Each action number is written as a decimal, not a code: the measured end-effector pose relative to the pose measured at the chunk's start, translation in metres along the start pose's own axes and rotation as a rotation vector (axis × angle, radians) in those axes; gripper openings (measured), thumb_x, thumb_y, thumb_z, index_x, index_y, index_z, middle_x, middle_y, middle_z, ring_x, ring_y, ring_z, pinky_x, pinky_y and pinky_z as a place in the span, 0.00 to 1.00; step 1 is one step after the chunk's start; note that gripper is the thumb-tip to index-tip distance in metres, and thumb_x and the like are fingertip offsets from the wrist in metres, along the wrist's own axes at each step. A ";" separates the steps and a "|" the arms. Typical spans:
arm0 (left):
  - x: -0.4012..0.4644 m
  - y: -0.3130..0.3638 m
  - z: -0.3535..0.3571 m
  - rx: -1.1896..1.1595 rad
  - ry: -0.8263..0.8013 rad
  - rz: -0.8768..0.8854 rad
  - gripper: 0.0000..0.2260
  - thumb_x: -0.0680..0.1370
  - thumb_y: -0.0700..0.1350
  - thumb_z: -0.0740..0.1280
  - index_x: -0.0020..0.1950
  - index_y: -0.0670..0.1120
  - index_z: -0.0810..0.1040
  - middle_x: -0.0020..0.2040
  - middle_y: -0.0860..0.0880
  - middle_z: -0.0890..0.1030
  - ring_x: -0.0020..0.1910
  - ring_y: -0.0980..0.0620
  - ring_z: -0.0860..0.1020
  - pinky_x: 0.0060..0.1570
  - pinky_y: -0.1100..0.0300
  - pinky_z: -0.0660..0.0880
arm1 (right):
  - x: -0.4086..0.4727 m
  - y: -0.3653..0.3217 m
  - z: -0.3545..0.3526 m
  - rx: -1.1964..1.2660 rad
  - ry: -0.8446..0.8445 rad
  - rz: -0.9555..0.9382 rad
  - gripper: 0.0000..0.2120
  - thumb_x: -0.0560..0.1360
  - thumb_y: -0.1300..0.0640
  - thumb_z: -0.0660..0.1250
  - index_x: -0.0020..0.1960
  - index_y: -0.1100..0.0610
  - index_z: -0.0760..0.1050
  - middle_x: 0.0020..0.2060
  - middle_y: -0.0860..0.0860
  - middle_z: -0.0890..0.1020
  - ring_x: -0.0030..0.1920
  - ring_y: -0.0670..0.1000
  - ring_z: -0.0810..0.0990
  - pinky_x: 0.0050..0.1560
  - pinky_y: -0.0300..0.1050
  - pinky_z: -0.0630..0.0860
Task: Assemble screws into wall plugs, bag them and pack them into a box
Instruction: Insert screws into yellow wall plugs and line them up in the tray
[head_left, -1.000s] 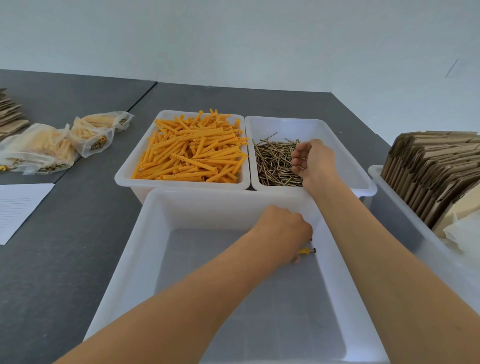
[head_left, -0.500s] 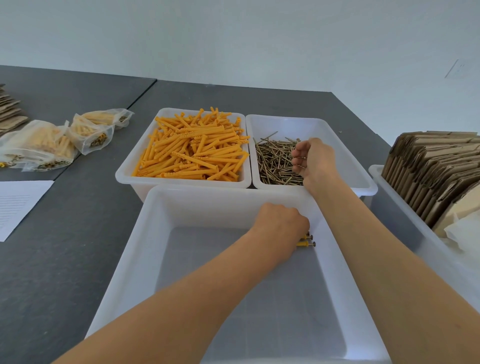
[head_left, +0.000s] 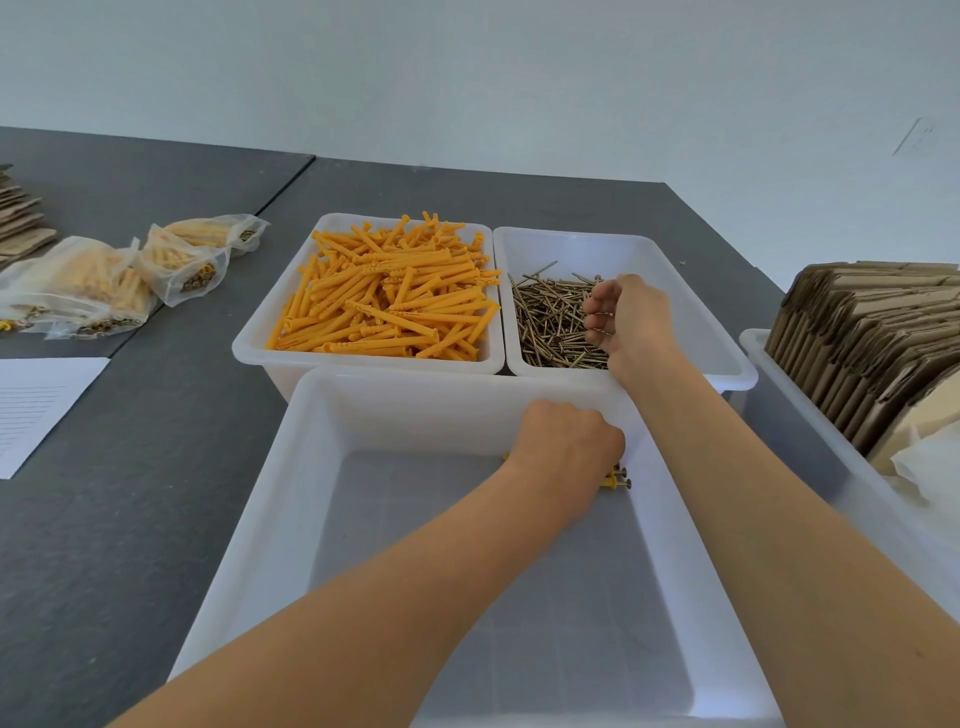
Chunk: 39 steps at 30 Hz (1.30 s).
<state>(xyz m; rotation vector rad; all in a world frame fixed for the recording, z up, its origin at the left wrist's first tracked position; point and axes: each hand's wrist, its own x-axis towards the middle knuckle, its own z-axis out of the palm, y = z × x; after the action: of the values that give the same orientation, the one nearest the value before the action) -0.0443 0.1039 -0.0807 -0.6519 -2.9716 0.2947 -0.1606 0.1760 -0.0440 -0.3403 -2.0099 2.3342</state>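
Both hands down in the white tubs, over plugs and screws.

Large empty-looking front tub (head_left: 270, 545) around the left hand (head_left: 569, 441), fingers curled over assembled plug-and-screw pieces (head_left: 615, 479) poking out just right of the knuckles. Beyond the left hand, tub of orange wall plugs (head_left: 389, 301). Right hand (head_left: 631, 319) in the neighbouring tub (head_left: 691, 291), fingers curled on a few screws, loose screw pile (head_left: 545, 322) just left of those fingers.
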 end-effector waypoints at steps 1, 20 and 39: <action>0.000 0.000 0.000 -0.002 0.000 0.000 0.13 0.77 0.48 0.70 0.43 0.52 0.66 0.32 0.52 0.60 0.44 0.48 0.78 0.28 0.60 0.50 | 0.000 0.000 0.000 -0.001 0.000 0.000 0.14 0.78 0.63 0.53 0.38 0.59 0.74 0.28 0.52 0.77 0.24 0.48 0.72 0.26 0.38 0.71; 0.000 -0.008 -0.004 -0.161 0.066 -0.008 0.07 0.78 0.51 0.68 0.47 0.51 0.72 0.38 0.51 0.68 0.39 0.48 0.70 0.30 0.60 0.54 | -0.001 0.000 0.000 -0.013 -0.009 0.006 0.13 0.78 0.62 0.53 0.39 0.59 0.74 0.30 0.53 0.77 0.25 0.48 0.72 0.27 0.39 0.71; -0.015 -0.108 -0.016 -0.195 0.151 -0.849 0.18 0.79 0.54 0.62 0.66 0.49 0.70 0.70 0.43 0.66 0.71 0.39 0.62 0.64 0.44 0.65 | -0.006 0.016 0.014 -1.331 -0.309 -0.242 0.07 0.75 0.54 0.65 0.44 0.58 0.76 0.37 0.55 0.78 0.37 0.53 0.74 0.39 0.46 0.72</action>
<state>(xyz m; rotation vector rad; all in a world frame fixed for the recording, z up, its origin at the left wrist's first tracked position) -0.0728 0.0040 -0.0434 0.5673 -2.8244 -0.1092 -0.1555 0.1589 -0.0569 0.2683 -3.1864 0.6353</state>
